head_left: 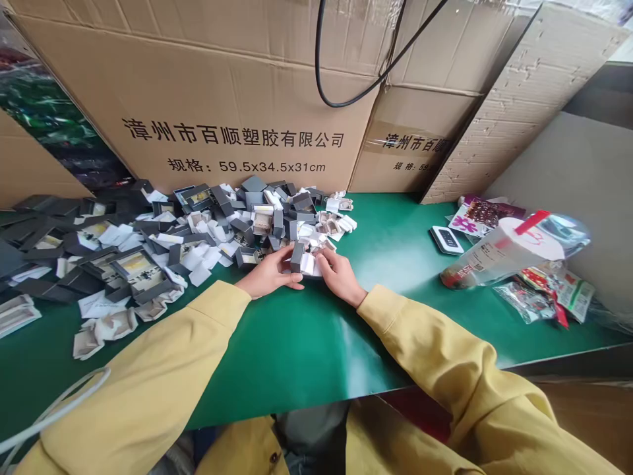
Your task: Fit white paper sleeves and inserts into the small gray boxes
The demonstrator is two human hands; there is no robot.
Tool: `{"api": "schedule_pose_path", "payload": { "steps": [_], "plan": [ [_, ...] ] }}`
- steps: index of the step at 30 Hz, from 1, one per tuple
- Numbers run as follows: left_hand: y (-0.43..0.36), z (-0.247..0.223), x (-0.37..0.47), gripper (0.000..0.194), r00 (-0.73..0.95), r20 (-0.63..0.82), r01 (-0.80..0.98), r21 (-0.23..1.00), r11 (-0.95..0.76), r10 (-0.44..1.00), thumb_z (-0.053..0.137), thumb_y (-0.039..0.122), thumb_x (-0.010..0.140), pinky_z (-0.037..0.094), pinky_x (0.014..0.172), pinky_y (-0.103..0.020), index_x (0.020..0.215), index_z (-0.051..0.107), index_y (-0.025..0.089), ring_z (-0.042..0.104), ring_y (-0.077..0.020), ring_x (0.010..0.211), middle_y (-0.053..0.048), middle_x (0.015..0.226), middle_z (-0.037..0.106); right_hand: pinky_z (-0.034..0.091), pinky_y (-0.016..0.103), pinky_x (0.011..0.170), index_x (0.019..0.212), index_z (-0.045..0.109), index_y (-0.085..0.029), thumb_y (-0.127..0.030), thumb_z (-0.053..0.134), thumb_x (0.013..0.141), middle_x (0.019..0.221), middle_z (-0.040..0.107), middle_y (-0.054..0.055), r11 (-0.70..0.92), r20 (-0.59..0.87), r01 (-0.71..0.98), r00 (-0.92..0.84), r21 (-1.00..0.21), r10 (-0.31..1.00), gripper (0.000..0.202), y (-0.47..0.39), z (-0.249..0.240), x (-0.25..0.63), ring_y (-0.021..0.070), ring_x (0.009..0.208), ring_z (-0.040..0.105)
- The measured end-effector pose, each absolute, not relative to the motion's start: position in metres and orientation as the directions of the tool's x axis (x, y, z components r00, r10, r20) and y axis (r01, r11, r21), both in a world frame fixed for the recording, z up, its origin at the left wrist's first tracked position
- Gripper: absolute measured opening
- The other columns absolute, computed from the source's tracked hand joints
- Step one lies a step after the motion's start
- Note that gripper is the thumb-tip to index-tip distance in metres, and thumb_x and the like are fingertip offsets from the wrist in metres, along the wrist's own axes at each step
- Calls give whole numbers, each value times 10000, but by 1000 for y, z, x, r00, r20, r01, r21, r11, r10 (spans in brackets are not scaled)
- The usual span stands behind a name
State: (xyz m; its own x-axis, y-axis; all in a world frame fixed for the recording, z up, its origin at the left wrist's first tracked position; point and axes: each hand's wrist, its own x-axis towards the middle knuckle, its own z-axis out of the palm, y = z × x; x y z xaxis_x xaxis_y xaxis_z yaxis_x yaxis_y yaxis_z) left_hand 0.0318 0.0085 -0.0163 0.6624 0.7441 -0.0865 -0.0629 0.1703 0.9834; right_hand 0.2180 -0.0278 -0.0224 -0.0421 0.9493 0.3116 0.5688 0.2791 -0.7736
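Observation:
At the front right edge of a heap of small dark grey boxes and white card pieces (210,231), my left hand (271,272) is closed round a small grey box (297,257). Its thumb lies along the box's near side. Just to the right, my right hand (340,276) pinches a small white piece (310,265) that touches the grey box. Some of the heap's boxes lie open, with pale inserts showing. Crumpled white trays (106,328) lie at the heap's near left.
Large cardboard boxes (222,86) stand behind the green table (277,356). A black cable (346,102) hangs in front of them. On the right lie a tilted plastic cup (494,254), a small white device (446,240) and snack wrappers (548,290). A white cable (59,409) crosses my left sleeve.

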Motion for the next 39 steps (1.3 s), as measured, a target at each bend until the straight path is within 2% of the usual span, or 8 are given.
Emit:
{"api": "schedule_pose_path", "payload": {
  "steps": [4, 8, 14, 18, 24, 31, 39],
  "plan": [
    [6, -18, 30, 692, 625, -97, -81, 979, 189, 774, 714, 218, 674, 583, 760, -434, 1292, 402, 240, 489, -300, 1147, -93, 1281, 487, 430, 297, 729, 1029, 550, -187, -336, 461, 844, 967, 599, 54, 406, 444, 606, -96, -684, 891, 253, -35, -18, 220, 171, 818, 510],
    [6, -18, 28, 711, 638, -133, -58, 974, 219, 758, 721, 230, 675, 579, 761, -427, 1309, 399, 217, 540, -272, 1079, -94, 1157, 576, 419, 369, 867, 1032, 556, -202, -337, 569, 786, 1007, 605, 60, 480, 487, 628, -177, -613, 855, 281, -40, -14, 222, 216, 976, 475],
    [6, -17, 29, 726, 643, -145, -17, 979, 203, 752, 748, 237, 643, 579, 748, -412, 1300, 440, 197, 566, -235, 997, -90, 1107, 598, 458, 312, 783, 1048, 546, -200, -356, 612, 756, 962, 610, 46, 445, 432, 566, -167, -694, 886, 337, -40, -18, 220, 175, 881, 546],
    [6, -18, 30, 760, 647, -152, 6, 981, 195, 747, 757, 236, 632, 574, 757, -412, 1320, 436, 200, 578, -222, 959, -91, 1083, 612, 457, 309, 774, 1009, 565, -204, -375, 634, 738, 943, 623, 49, 461, 443, 571, -183, -679, 878, 328, -42, -17, 219, 182, 879, 556],
    [8, -21, 28, 725, 660, -130, -14, 983, 185, 740, 733, 258, 668, 572, 762, -430, 1327, 432, 231, 592, -237, 973, -97, 1124, 607, 444, 327, 833, 898, 598, -206, -385, 565, 815, 956, 619, 61, 525, 480, 531, -235, -665, 845, 201, -42, -19, 220, 183, 917, 561],
    [8, -20, 29, 725, 698, -125, 11, 986, 164, 705, 705, 293, 700, 540, 823, -443, 1352, 399, 209, 576, -275, 1038, -114, 1170, 598, 456, 312, 777, 859, 596, -176, -350, 563, 814, 898, 578, 70, 534, 475, 542, -260, -649, 841, 182, -42, -18, 219, 179, 856, 546],
    [10, -20, 30, 664, 746, -96, 9, 991, 134, 659, 653, 299, 746, 564, 779, -389, 1355, 391, 254, 566, -285, 1063, -105, 1176, 589, 448, 314, 791, 838, 591, -191, -372, 560, 822, 918, 544, 61, 544, 431, 502, -332, -672, 839, 184, -39, -17, 220, 180, 893, 528]
  ]
}}
